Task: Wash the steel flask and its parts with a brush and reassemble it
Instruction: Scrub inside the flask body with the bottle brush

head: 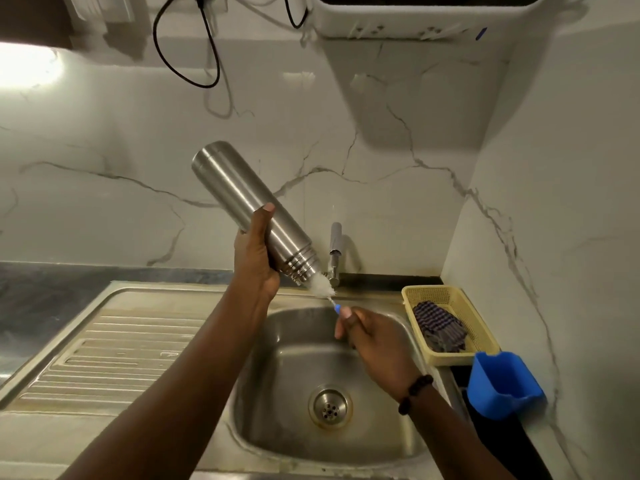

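The steel flask [239,199] is held tilted above the sink, its base up to the left and its threaded open mouth down to the right. My left hand [254,258] grips its lower body. A bottle brush [322,287] with white bristles and a blue handle sits at the flask's mouth, part of the bristles inside. My right hand [370,337] grips the brush handle just below the mouth, over the basin. No cap or other flask part is in view.
The steel sink [298,427] has a drain at its middle and a ribbed draining board [114,351] on the left. A tap [335,252] stands behind the flask's mouth. At the right a yellow basket [436,294] holds a dark cloth, beside a blue container [502,386].
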